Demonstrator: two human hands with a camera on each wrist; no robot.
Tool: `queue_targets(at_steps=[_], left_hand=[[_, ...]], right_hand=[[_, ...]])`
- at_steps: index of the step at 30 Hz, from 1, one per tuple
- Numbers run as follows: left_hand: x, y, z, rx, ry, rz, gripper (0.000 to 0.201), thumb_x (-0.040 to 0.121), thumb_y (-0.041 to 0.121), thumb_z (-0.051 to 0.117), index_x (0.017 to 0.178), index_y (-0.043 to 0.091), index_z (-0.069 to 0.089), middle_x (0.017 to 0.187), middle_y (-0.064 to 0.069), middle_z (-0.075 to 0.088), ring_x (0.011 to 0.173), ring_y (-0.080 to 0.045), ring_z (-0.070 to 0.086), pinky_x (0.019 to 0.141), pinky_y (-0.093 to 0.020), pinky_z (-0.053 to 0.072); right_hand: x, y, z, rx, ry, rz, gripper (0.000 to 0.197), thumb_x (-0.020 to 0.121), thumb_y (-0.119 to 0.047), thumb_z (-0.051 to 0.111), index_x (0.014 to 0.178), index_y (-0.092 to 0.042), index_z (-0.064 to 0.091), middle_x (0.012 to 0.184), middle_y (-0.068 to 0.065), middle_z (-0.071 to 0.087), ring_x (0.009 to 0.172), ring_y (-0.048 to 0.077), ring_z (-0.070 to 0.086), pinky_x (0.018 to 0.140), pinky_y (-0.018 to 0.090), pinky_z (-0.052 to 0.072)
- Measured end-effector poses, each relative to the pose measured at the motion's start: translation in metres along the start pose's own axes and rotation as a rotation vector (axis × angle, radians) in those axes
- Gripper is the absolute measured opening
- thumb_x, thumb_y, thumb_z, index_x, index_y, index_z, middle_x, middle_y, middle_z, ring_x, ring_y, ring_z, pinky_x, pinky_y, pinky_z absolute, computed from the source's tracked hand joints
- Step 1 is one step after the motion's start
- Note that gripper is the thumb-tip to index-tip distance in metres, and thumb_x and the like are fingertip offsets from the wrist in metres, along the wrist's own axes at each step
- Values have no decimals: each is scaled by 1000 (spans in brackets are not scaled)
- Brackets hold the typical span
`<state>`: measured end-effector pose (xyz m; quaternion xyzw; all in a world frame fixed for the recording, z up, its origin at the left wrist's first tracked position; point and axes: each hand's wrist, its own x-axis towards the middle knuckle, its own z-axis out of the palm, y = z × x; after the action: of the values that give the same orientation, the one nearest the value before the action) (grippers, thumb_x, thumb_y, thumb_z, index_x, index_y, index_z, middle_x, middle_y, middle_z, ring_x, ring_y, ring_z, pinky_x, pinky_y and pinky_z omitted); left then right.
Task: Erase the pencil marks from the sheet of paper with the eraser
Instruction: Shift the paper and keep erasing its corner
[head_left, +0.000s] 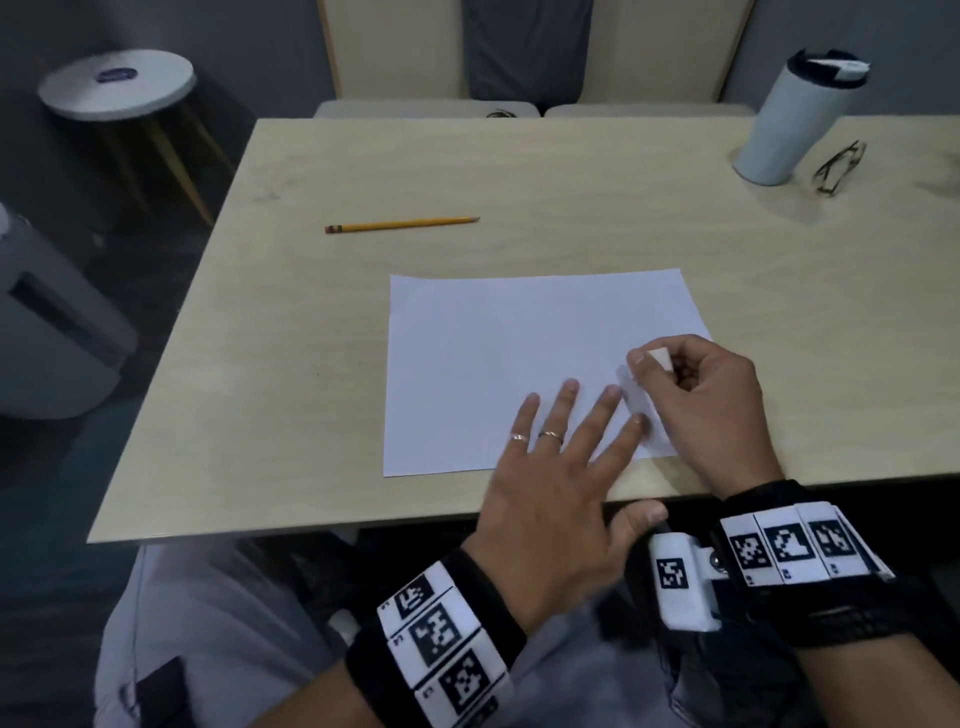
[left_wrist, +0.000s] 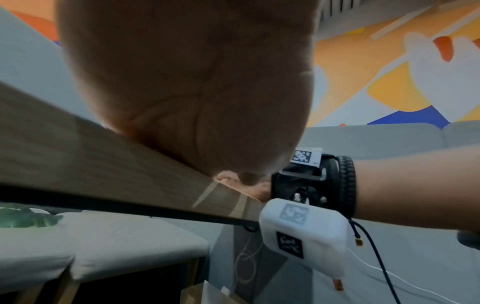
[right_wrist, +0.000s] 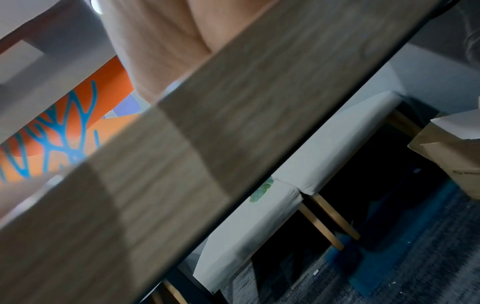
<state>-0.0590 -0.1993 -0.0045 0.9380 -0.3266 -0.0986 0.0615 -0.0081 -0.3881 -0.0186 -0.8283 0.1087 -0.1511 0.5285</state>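
White paper (head_left: 498, 364) lies flat on the wood-grain desk (head_left: 311, 322), pinned by the spread, straight fingers (head_left: 566, 410) of the left hand (head_left: 545, 499) near its front edge. Just beside those fingertips, the right hand (head_left: 701, 405) pinches a white eraser (head_left: 658, 357) between thumb and curled fingers, over the sheet's right side. Beyond the fingers lies a yellow pencil (head_left: 402, 224); farther right stand a white tumbler (head_left: 784, 117) and folded eyeglasses (head_left: 839, 167).
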Motion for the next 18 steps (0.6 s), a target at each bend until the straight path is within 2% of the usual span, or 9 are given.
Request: queue_targets(at_steps=[3,5,6,9,11,13,15,16,18], left_hand=[[-14,-30,4,14,39,-82,79,102,75,6,168,34,-4,175,8,-15,160,-25,-23,128,-55,-9],[-32,-67,-2,26,65,-221,82,99,78,1,168,34,-5,174,10,-16,161,-26,-19,128,-54,-9],[-40,-86,-6,36,46,-313,83,98,79,-1,168,34,-8,174,10,-19,161,-26,-20,128,-54,-12],[-55,-126,-20,29,11,-534,91,95,80,-7,167,25,-15,172,4,-26,159,-28,-26,125,-55,-20],[-59,-126,-23,-2,54,-502,93,96,79,-4,167,19,-13,172,1,-28,158,-29,-27,126,-56,-18],[-62,-111,-18,-13,100,-279,86,101,76,6,169,24,-5,174,2,-22,160,-29,-21,128,-57,-9],[-67,-98,-6,19,94,-85,79,103,74,14,169,32,3,176,5,-13,161,-26,-17,129,-56,-5],[-69,-99,-2,35,88,-80,79,103,75,15,169,32,5,176,6,-11,162,-25,-17,129,-56,-6],[-73,-114,-1,46,96,-202,83,102,77,12,169,30,2,176,7,-12,161,-26,-19,128,-56,-9]], right_hand=[[0,4,-2,-26,17,-12,8,97,-28,79,92,-22,78,85,5,77,71,14,64,71,29,53],[1,7,1,-38,17,-17,9,96,-29,80,89,-23,78,84,5,77,70,15,63,70,30,52],[1,8,2,-52,18,-21,9,95,-29,80,89,-23,78,83,3,77,69,15,63,69,29,52],[2,10,4,-86,13,-20,9,95,-29,80,88,-24,77,81,-2,75,67,12,61,62,16,48],[2,8,4,-106,6,-25,9,96,-28,80,88,-24,77,74,-10,72,62,7,58,59,11,44],[2,9,4,-143,-5,-19,10,96,-30,79,90,-23,77,69,-16,67,59,5,56,56,8,42],[1,9,4,-160,-12,-21,13,97,-37,78,93,-25,77,72,-13,69,62,8,58,56,9,43],[3,12,4,-166,-11,-14,16,96,-44,77,96,-28,77,76,-8,71,65,12,59,57,10,44],[4,16,0,-111,6,15,30,93,-58,75,105,-31,76,79,1,71,68,22,60,57,16,46]])
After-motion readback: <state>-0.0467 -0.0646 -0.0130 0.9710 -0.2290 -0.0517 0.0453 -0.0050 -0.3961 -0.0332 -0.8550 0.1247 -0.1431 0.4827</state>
